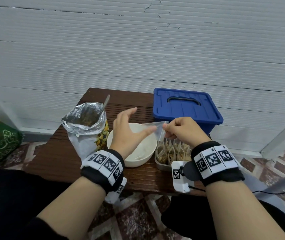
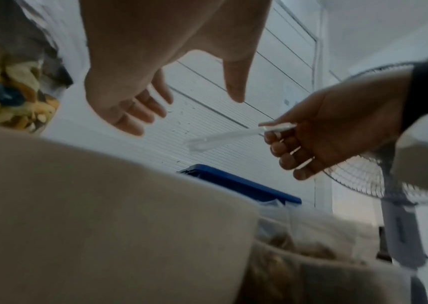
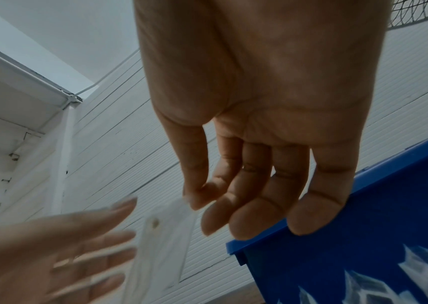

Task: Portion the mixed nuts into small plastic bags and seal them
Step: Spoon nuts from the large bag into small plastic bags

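A few filled bags (image 1: 173,153) already sit in the tray (image 1: 160,164) on the desk (image 1: 55,153), right hand (image 1: 181,130) pinches an empty bag (image 1: 157,129) over the bowl (image 1: 149,153), left hand (image 1: 126,130) spread wide beside it, so filling and sealing this one's still left.

On the dark wooden tabletop (image 1: 55,158) stands an opened foil bag of nuts (image 1: 86,129) with a spoon (image 1: 105,103) sticking out of it. Just beside it sits a white bowl (image 1: 143,158). The left hand (image 1: 129,130) hovers over the bowl, fingers spread. The right hand (image 1: 183,130) pinches a small clear plastic bag (image 1: 157,129). Below it, a tray (image 1: 160,164) holds filled bags (image 1: 171,151). A blue lidded box (image 1: 186,108) stands behind.
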The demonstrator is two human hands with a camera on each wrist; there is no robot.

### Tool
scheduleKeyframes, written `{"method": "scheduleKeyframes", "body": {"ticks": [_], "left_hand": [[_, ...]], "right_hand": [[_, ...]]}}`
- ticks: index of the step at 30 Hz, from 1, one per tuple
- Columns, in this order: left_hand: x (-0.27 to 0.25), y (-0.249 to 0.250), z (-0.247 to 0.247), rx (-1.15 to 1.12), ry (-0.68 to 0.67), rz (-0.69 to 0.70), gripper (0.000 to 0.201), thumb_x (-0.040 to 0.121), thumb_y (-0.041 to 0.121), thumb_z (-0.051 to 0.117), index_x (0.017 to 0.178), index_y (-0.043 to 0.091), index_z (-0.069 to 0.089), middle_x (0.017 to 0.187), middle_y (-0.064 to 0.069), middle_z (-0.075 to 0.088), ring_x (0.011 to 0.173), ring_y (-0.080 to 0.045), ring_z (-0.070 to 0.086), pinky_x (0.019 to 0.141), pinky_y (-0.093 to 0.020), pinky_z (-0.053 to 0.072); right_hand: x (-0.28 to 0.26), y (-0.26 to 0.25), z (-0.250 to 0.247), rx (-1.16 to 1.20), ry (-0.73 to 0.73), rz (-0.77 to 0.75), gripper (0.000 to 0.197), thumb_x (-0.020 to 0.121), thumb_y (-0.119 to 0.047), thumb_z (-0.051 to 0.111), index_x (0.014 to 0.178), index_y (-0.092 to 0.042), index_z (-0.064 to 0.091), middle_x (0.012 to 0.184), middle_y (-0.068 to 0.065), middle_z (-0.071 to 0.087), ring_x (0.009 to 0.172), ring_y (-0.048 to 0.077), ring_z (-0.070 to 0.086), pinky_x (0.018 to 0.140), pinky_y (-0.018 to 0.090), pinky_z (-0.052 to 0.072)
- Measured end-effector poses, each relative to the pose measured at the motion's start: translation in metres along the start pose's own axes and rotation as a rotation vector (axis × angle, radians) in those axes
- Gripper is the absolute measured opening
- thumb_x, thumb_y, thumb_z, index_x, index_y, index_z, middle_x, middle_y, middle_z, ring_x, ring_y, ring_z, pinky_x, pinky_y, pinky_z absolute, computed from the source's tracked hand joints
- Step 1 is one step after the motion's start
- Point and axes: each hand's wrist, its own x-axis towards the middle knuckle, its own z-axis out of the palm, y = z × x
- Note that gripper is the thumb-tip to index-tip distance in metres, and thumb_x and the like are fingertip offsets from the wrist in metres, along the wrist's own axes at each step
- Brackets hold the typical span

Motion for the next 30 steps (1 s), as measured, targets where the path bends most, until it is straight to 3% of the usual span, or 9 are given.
{"method": "scheduleKeyframes", "body": {"ticks": [3,7,10,13,17,20,23,26,30], "left_hand": [[0.0004,0.0081,-0.0039,0.217,-0.243,0.198,0.095,0.056,0.057,0.083,0.139,0.041,0.039,0.136,0.022,0.037,0.132,-0.002,0.026,0.111,-0.03,0.019],[0.0024,0.0062,-0.0032,0.26,-0.38,0.254,0.086,0.058,0.056,0.082,0.134,0.047,0.044,0.13,0.029,0.041,0.135,-0.001,0.027,0.116,-0.038,0.015],[0.0024,0.0028,-0.0023,0.22,-0.36,0.241,0.074,0.056,0.057,0.083,0.123,0.05,0.052,0.126,0.028,0.048,0.129,0.001,0.035,0.113,-0.043,0.022],[0.0003,0.0038,-0.0029,0.163,-0.304,0.217,0.066,0.054,0.055,0.084,0.114,0.045,0.059,0.116,0.026,0.056,0.118,0.003,0.043,0.109,-0.04,0.029],[0.0,0.0014,-0.0053,0.07,-0.233,0.172,0.055,0.052,0.054,0.085,0.102,0.044,0.063,0.107,0.025,0.061,0.112,0.005,0.049,0.106,-0.038,0.037],[-0.0002,0.002,-0.0061,0.045,-0.191,0.161,0.045,0.054,0.049,0.086,0.095,0.042,0.068,0.099,0.022,0.067,0.104,0.008,0.054,0.1,-0.025,0.04],[-0.0011,0.005,-0.0071,-0.014,-0.171,0.136,0.033,0.057,0.038,0.089,0.086,0.036,0.072,0.089,0.018,0.07,0.093,0.009,0.058,0.084,-0.005,0.039],[0.0001,0.0036,-0.0084,-0.049,-0.172,0.104,0.033,0.057,0.037,0.089,0.086,0.034,0.075,0.088,0.017,0.072,0.093,0.008,0.06,0.083,-0.006,0.041],[0.0008,0.0016,-0.0107,-0.043,-0.198,0.093,0.039,0.057,0.035,0.089,0.092,0.042,0.071,0.094,0.021,0.07,0.098,0.012,0.057,0.083,0.001,0.036]], "right_hand": [[-0.0001,-0.0026,-0.0001,-0.028,-0.062,-0.006,0.023,0.093,-0.027,0.061,0.082,-0.008,0.066,0.074,0.001,0.071,0.059,0.002,0.062,0.047,0.011,0.04],[-0.0017,-0.0058,0.0009,-0.037,-0.137,-0.044,0.021,0.093,-0.027,0.06,0.079,-0.012,0.066,0.074,0.001,0.071,0.058,-0.002,0.063,0.048,0.007,0.041],[-0.0025,-0.0074,0.0016,-0.023,-0.152,-0.038,0.026,0.094,-0.033,0.057,0.081,-0.013,0.066,0.073,-0.001,0.071,0.061,0.0,0.065,0.052,0.009,0.044],[-0.0032,-0.009,0.0005,-0.019,-0.156,-0.028,0.031,0.096,-0.037,0.051,0.085,-0.014,0.068,0.077,0.0,0.073,0.069,0.008,0.067,0.055,0.013,0.044],[-0.0025,-0.008,-0.0001,-0.038,-0.175,-0.026,0.025,0.093,-0.035,0.058,0.089,-0.013,0.07,0.081,0.0,0.073,0.071,0.007,0.065,0.061,0.019,0.042],[-0.0009,-0.0065,0.0017,-0.075,-0.155,-0.048,0.021,0.09,-0.03,0.064,0.087,-0.011,0.071,0.077,-0.002,0.071,0.067,0.005,0.064,0.056,0.014,0.043],[-0.0008,-0.0066,0.0035,-0.064,-0.121,-0.065,0.017,0.089,-0.024,0.065,0.087,-0.008,0.072,0.075,-0.001,0.07,0.063,0.004,0.062,0.048,0.007,0.041],[-0.0017,-0.0073,0.0043,-0.061,-0.089,-0.084,0.017,0.089,-0.023,0.065,0.084,-0.008,0.071,0.07,-0.002,0.067,0.059,0.004,0.059,0.044,0.007,0.038],[-0.0021,-0.0083,0.0059,-0.052,-0.05,-0.097,0.015,0.09,-0.023,0.064,0.081,-0.013,0.071,0.071,-0.004,0.068,0.06,0.003,0.059,0.043,0.007,0.038]]}}
